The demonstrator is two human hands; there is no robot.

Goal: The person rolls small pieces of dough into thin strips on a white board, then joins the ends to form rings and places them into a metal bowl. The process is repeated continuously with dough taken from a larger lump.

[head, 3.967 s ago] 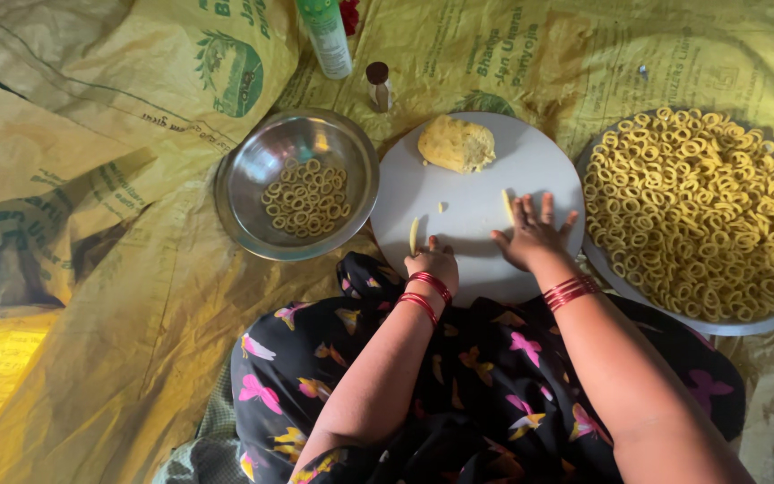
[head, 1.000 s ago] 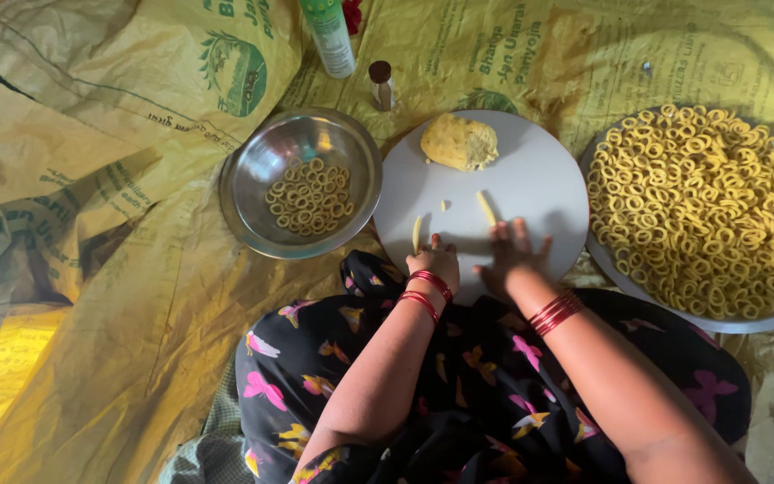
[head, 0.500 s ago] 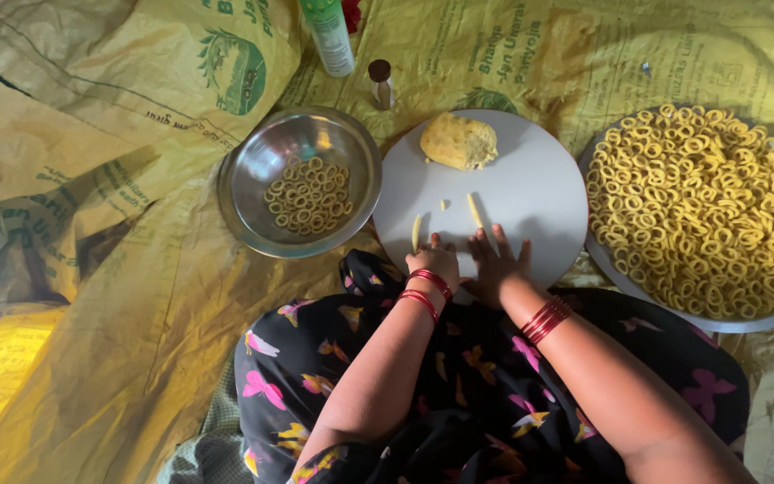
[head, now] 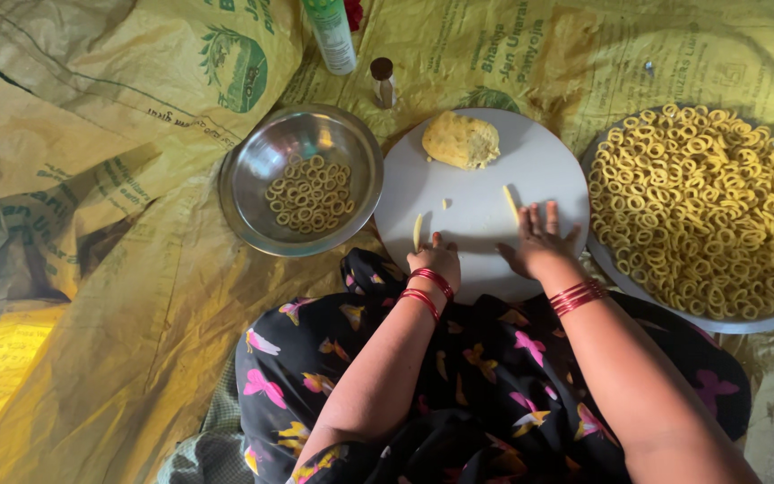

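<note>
A round white board point(head: 539, 161) lies in front of me with a lump of yellow dough point(head: 460, 140) at its far edge. My right hand point(head: 539, 240) lies flat on the board, fingers spread, its fingertips on a thin dough strip point(head: 511, 203). My left hand point(head: 434, 260), fingers curled, rests at the board's near edge, just behind another short dough strip point(head: 417, 231). A tiny dough crumb point(head: 445, 203) sits between the strips. Both wrists wear red bangles.
A steel bowl point(head: 253, 193) left of the board holds several small dough rings. A large plate point(head: 763, 318) on the right is heaped with rings. A green-and-white bottle point(head: 331, 34) and a small capped vial point(head: 383, 81) stand behind. Yellow printed sacks cover the floor.
My right hand slid left across the board over the dough strip, then back to the right, rolling it. My left hand stayed by the short strip.
</note>
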